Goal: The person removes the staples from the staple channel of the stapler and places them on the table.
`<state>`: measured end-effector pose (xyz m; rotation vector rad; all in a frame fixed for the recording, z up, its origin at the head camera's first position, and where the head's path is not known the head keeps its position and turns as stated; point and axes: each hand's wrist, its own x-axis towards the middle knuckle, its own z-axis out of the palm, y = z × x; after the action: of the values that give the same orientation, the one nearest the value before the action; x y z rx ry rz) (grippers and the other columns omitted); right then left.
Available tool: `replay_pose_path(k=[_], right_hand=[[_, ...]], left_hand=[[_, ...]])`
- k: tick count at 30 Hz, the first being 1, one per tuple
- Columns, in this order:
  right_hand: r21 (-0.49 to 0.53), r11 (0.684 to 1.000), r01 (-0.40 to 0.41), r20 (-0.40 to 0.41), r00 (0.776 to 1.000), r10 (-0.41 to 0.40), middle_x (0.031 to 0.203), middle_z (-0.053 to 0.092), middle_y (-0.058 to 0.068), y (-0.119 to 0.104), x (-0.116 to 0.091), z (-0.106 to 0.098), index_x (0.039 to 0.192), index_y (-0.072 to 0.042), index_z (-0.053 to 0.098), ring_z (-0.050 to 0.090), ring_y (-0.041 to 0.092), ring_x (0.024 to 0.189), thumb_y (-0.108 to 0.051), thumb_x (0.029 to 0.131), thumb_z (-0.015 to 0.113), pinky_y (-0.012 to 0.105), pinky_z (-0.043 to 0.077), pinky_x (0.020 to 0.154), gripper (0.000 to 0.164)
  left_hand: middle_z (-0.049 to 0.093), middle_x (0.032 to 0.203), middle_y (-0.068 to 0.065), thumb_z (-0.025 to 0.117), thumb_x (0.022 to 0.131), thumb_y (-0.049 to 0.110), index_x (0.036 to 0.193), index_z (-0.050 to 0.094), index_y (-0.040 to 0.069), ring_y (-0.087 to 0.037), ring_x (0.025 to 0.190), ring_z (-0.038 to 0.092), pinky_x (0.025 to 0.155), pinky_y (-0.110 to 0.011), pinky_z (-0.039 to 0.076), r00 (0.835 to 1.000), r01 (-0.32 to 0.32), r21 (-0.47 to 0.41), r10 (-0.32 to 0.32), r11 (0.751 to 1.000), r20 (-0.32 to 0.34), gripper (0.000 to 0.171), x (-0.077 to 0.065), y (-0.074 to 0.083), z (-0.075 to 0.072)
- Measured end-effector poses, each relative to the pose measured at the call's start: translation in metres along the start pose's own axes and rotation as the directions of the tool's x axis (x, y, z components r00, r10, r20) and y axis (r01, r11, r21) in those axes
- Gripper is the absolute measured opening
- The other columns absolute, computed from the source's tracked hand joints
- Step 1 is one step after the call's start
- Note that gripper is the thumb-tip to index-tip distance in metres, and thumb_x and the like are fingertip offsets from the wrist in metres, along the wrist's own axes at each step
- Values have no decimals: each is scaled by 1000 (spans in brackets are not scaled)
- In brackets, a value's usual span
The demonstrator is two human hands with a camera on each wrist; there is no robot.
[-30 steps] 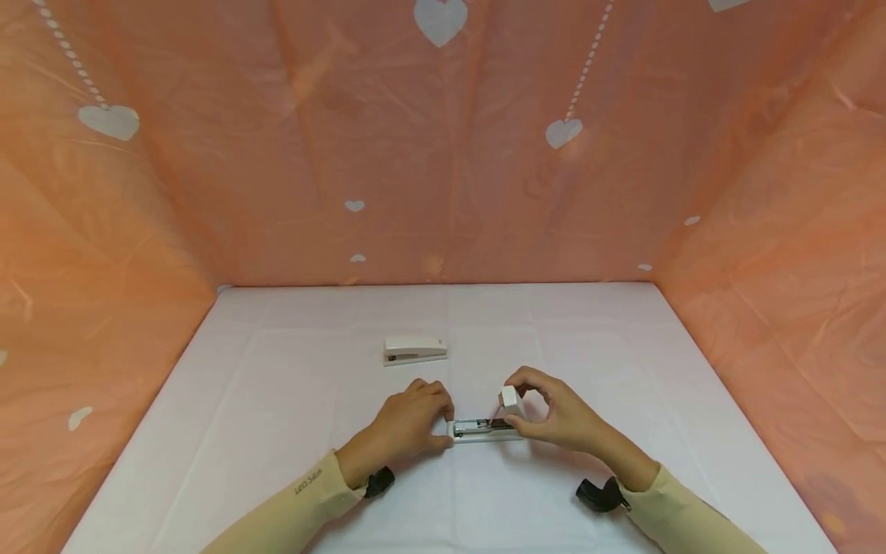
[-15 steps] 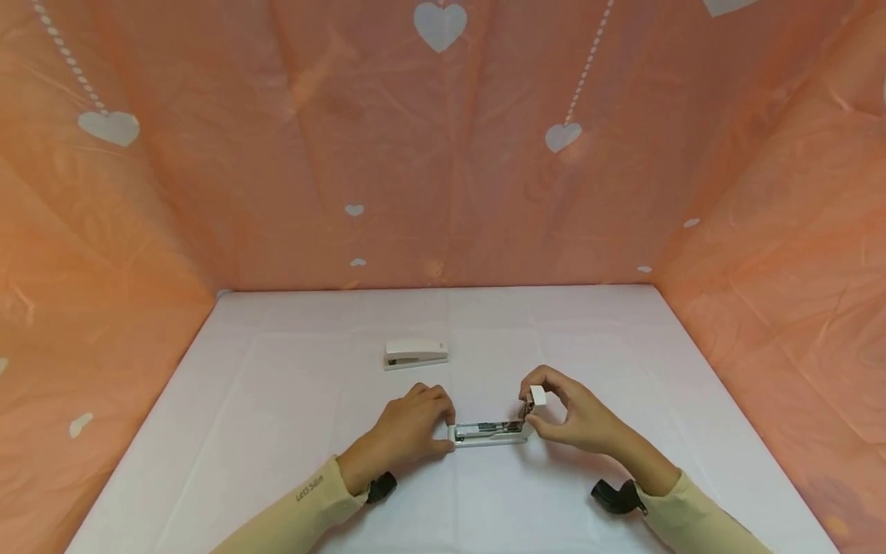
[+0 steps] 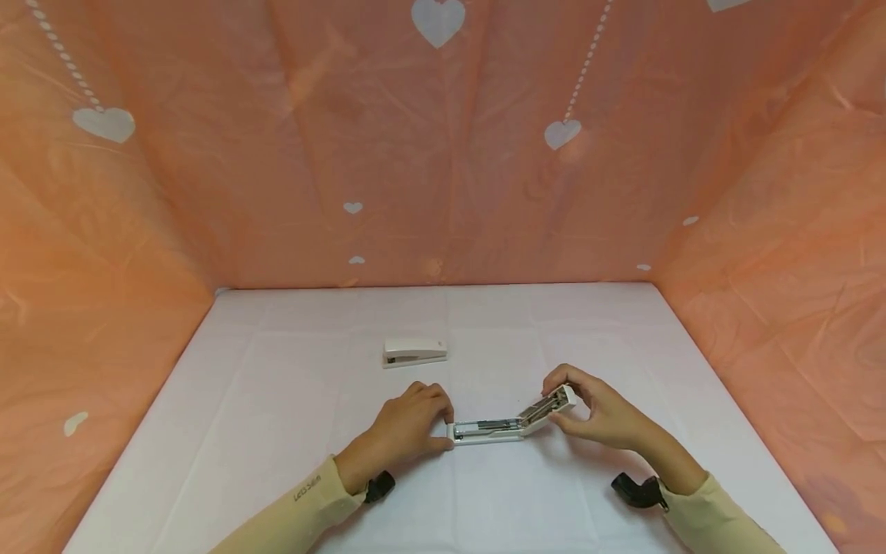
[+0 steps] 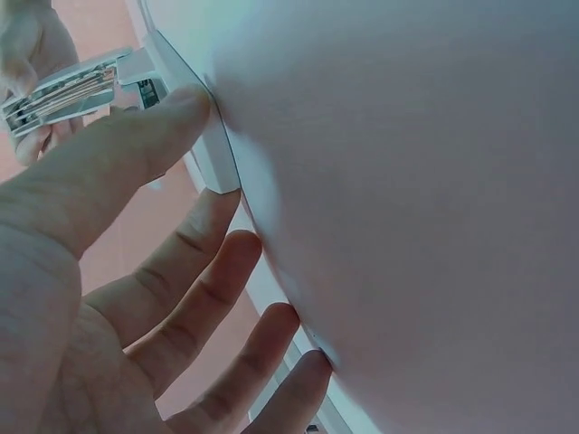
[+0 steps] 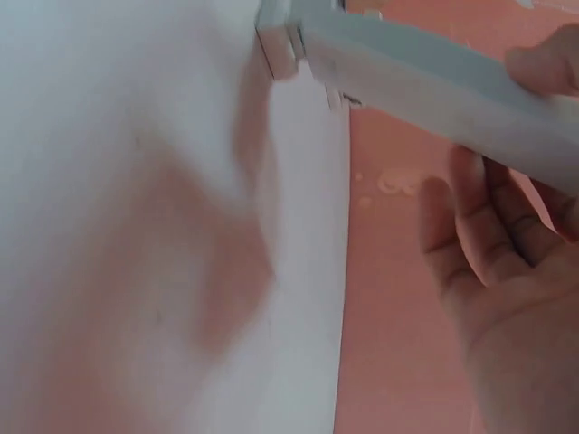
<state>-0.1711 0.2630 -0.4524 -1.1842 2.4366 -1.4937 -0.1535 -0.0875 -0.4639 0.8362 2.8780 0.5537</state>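
Observation:
A white stapler [image 3: 487, 432] lies on the table in front of me, its top arm swung far back to the right so that the metal staple channel shows. My left hand [image 3: 413, 421] pinches the left end of its base between thumb and fingers. With thumb and fingers my right hand [image 3: 597, 408] grips the free end of the raised top arm [image 3: 547, 408], whose hollow underside faces up. In the right wrist view the smooth outer side of that arm [image 5: 434, 86] runs into the hand.
Behind the left hand stands a second white stapler [image 3: 415, 352], closed. White cloth covers the table [image 3: 311, 323]. Orange curtains [image 3: 443, 154] with white hearts hang at the back and both sides. A black wrist camera [image 3: 637, 491] sits at the right sleeve.
My right hand has moved to the right and swung the stapler's top arm further back, opening it wide. The left hand keeps its hold on the base.

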Motion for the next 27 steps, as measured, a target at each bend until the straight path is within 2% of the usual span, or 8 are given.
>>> replay_pose_path(k=[8, 17, 21, 27], right_hand=[[7, 998, -64, 28, 998, 63, 116, 66, 10, 3, -9, -11, 116, -9, 64, 63, 14, 108, 8, 92, 78, 17, 45, 102, 33], [-139, 985, -102, 23, 994, 106, 114, 71, -4, 4, -15, -13, 115, -18, 66, 66, 13, 105, -2, 93, 83, 18, 45, 104, 32], [-223, 966, -130, 41, 989, 143, 112, 72, -8, 3, -16, -12, 115, -20, 66, 68, 10, 101, -8, 93, 85, 26, 51, 95, 31], [-263, 955, -138, 53, 986, 157, 110, 72, -8, 1, -16, -12, 115, -20, 66, 67, 9, 97, -12, 94, 85, 30, 53, 89, 30]], left_hand=[[65, 119, 7, 94, 84, 37, 99, 70, 23, -24, 124, 58, 73, -47, 59, 1000, 10, -9, -10, 1000, -3, 31, 0, -2, 3], [66, 121, 7, 93, 85, 37, 100, 70, 22, -23, 124, 58, 76, -46, 59, 1000, 1, -21, -1, 1000, -14, 31, -1, -3, 3], [67, 120, 7, 94, 84, 36, 99, 71, 21, -23, 122, 59, 76, -43, 59, 999, -17, -25, 16, 1000, -36, 32, -3, -3, 2], [66, 120, 6, 94, 84, 35, 99, 70, 21, -23, 121, 59, 77, -44, 59, 999, -21, -33, 20, 999, -40, 31, -3, -2, 1]])
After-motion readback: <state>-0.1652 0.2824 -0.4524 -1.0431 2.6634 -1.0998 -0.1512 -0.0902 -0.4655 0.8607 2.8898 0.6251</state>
